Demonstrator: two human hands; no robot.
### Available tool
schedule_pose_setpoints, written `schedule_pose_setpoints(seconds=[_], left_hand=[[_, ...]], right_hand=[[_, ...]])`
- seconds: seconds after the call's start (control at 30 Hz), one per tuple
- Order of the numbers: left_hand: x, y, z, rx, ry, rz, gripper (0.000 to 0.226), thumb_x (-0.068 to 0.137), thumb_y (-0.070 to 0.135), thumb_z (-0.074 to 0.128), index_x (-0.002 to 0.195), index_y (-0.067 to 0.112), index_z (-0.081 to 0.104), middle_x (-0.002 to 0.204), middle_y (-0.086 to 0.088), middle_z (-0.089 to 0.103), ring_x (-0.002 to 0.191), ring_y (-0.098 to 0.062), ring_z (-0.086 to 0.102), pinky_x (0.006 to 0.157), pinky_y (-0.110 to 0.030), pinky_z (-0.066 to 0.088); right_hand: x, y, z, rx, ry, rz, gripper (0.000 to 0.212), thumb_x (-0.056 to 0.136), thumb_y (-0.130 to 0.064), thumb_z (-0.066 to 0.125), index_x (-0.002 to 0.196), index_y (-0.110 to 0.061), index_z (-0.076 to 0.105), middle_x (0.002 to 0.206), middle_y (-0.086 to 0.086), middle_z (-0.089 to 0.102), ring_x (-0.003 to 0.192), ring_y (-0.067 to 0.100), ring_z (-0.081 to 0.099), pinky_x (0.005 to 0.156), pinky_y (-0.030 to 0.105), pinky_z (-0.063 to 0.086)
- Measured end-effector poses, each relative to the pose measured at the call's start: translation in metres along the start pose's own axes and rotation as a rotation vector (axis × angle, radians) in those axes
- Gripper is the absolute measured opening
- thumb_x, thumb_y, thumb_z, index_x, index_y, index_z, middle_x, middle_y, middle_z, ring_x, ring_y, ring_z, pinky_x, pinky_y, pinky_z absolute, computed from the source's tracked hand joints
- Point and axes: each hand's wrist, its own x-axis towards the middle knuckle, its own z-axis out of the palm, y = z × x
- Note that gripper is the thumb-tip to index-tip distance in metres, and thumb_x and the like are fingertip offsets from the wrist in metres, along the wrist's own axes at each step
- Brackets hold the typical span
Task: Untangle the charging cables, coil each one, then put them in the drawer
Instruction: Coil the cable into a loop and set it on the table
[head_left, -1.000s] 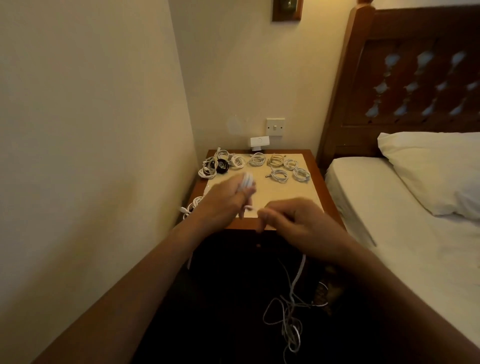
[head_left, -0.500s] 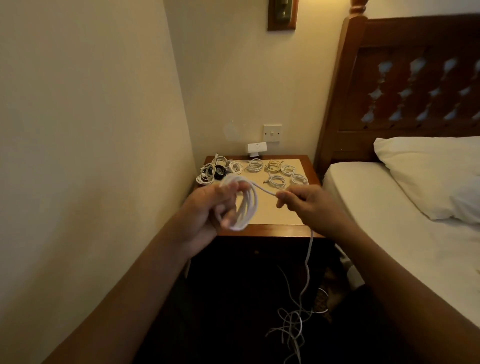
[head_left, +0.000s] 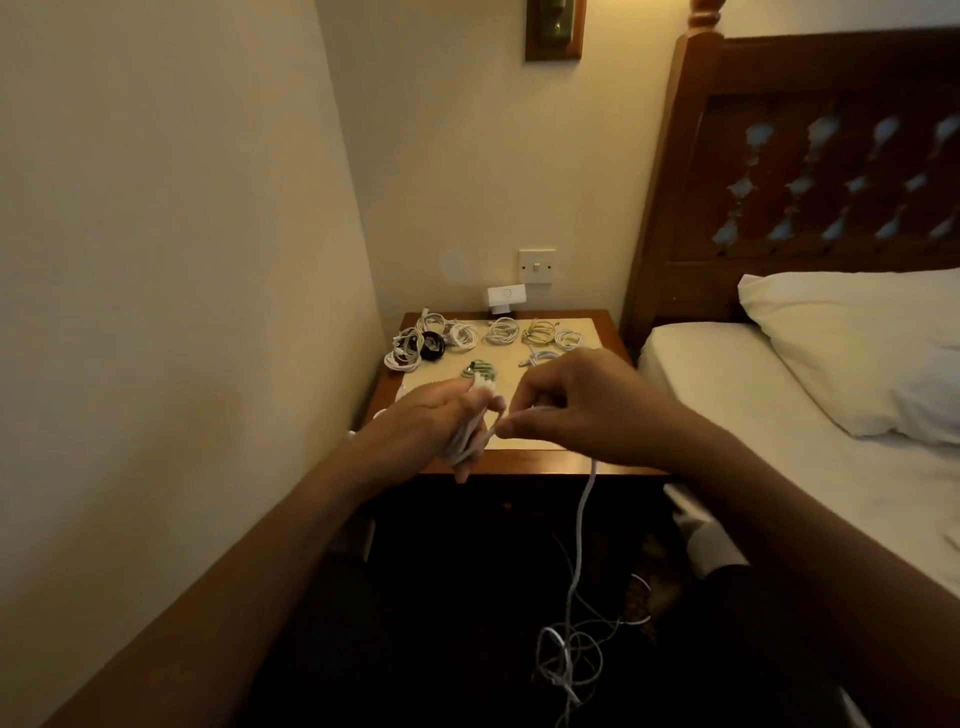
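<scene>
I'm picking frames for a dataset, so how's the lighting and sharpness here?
Head view: dim, warm light; the floor below the nightstand is nearly black; the left hand and the white cable coil it grips are motion-smeared; the right hand is sharper; wide-angle bending at the edges.

a single head-worn wide-angle view looks forward and down, close over the bedside table (head_left: 519, 462).

Approx 8 coiled cables (head_left: 501, 331), 1 hanging cable (head_left: 577, 540), 1 pillow (head_left: 857, 343), 1 wall switch (head_left: 537, 266)

Coiled cables (head_left: 501, 331) crowding nightstand's (head_left: 519, 462) far half
</scene>
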Motion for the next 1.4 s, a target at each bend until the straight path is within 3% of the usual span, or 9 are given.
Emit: schedule_pose_setpoints(seconds=[0.2,0.33,0.53,0.7,0.9,1.03,1.1,1.3,1.4], left_hand=[[-0.018,0.017,-0.022,-0.16,-0.267,-0.058,0.046,0.097,0.051,0.048,0.098,0.015,0.076,0.061,0.0,0.052,0.05,-0.015,0.042,0.05,-0.021,0.038],[-0.018,0.005,-0.053,-0.132,0.005,-0.003,0.042,0.082,0.039,0.082,0.093,-0.001,0.073,0.066,-0.01,0.058,0.052,-0.016,0.048,0.046,-0.02,0.037],[0.014,-0.034,-0.108,-0.751,0.568,-0.034,0.027,0.092,0.027,0.069,0.075,0.011,0.056,0.045,0.008,0.026,0.034,-0.004,0.02,0.034,-0.017,0.017],[0.027,-0.058,-0.122,-1.035,0.746,-0.048,0.038,0.104,0.026,0.057,0.068,0.015,0.056,0.044,0.009,0.029,0.033,-0.007,0.021,0.037,-0.016,0.018],[0.017,-0.035,-0.097,-1.109,0.56,-0.04,0.033,0.104,0.031,0.054,0.075,0.014,0.054,0.043,0.009,0.03,0.032,-0.005,0.024,0.037,-0.015,0.021],[0.018,0.02,-0.044,-1.042,0.205,-0.02,0.029,0.097,0.03,0.055,0.077,0.009,0.054,0.042,0.006,0.029,0.029,-0.003,0.026,0.033,-0.015,0.025],[0.021,0.036,-0.021,-1.016,0.091,-0.031,0.028,0.095,0.031,0.057,0.08,0.008,0.059,0.044,0.005,0.03,0.031,-0.004,0.028,0.035,-0.016,0.027],[0.025,0.05,-0.008,-1.202,0.067,0.047,0.027,0.104,0.015,0.049,0.091,-0.001,0.067,0.058,0.001,0.04,0.046,-0.008,0.038,0.05,-0.017,0.037],[0.026,0.046,-0.02,-1.336,0.157,0.135,0.031,0.103,0.019,0.048,0.099,-0.005,0.066,0.067,0.0,0.049,0.054,-0.01,0.046,0.057,-0.018,0.044]], right_hand=[[0.005,0.019,-0.036,0.069,0.044,-0.003,0.029,0.075,-0.053,0.077,0.086,-0.026,0.079,0.077,-0.001,0.073,0.073,0.021,0.064,0.064,0.034,0.047],[0.005,0.06,-0.053,0.096,0.154,0.047,0.028,0.081,-0.052,0.075,0.077,-0.025,0.077,0.068,0.0,0.069,0.066,0.02,0.06,0.06,0.034,0.043],[-0.014,0.138,-0.029,0.177,0.199,0.335,0.05,0.093,-0.057,0.063,0.065,-0.015,0.066,0.053,-0.01,0.056,0.052,-0.001,0.048,0.06,0.03,0.036],[-0.043,0.189,0.012,0.171,0.247,0.551,0.075,0.09,-0.071,0.05,0.074,0.0,0.068,0.065,0.001,0.059,0.062,0.018,0.053,0.066,0.033,0.038],[-0.064,0.206,0.049,0.057,0.146,0.665,0.062,0.109,-0.051,0.028,0.077,-0.014,0.067,0.079,0.001,0.068,0.075,0.017,0.064,0.069,0.02,0.046],[-0.033,0.156,0.046,0.123,0.052,0.464,0.034,0.106,-0.051,0.046,0.128,-0.029,0.062,0.128,-0.005,0.065,0.11,0.002,0.06,0.093,0.026,0.05],[-0.014,0.111,0.038,0.285,0.021,0.302,0.046,0.1,-0.05,0.059,0.143,-0.037,0.049,0.139,-0.013,0.059,0.123,0.0,0.056,0.099,0.023,0.049],[0.001,0.055,0.06,0.442,0.299,0.078,0.026,0.111,-0.035,0.039,0.105,-0.026,0.063,0.072,-0.009,0.062,0.065,0.009,0.056,0.064,0.028,0.047],[-0.015,0.075,0.084,0.22,0.232,0.17,0.029,0.112,-0.037,0.037,0.1,-0.028,0.062,0.07,-0.019,0.059,0.061,0.003,0.05,0.06,0.029,0.042]])
